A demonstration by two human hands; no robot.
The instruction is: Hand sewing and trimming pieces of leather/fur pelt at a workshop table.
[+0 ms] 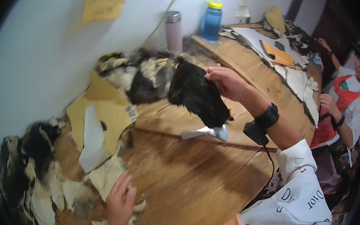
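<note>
My right hand [226,81] pinches a piece of black fur [193,94] by its upper right edge, holding it up over the wooden table [169,189]. Behind and below the fur lies a silver metal tool [196,134], partly hidden. My left hand [119,197], fingers extended, is at the lower left beside cream hide scraps [104,175], with nothing visibly held. Above it lie yellow paper patterns [79,124] and a white pattern piece [90,149].
Fur scraps [35,149] line the wall side. A pink flask [174,37] and blue bottle [211,25] stand behind. A second board [243,61] bears hides and patterns. A co-worker [339,100] sits at the right. A black cabled device [255,134] is beside my right wrist.
</note>
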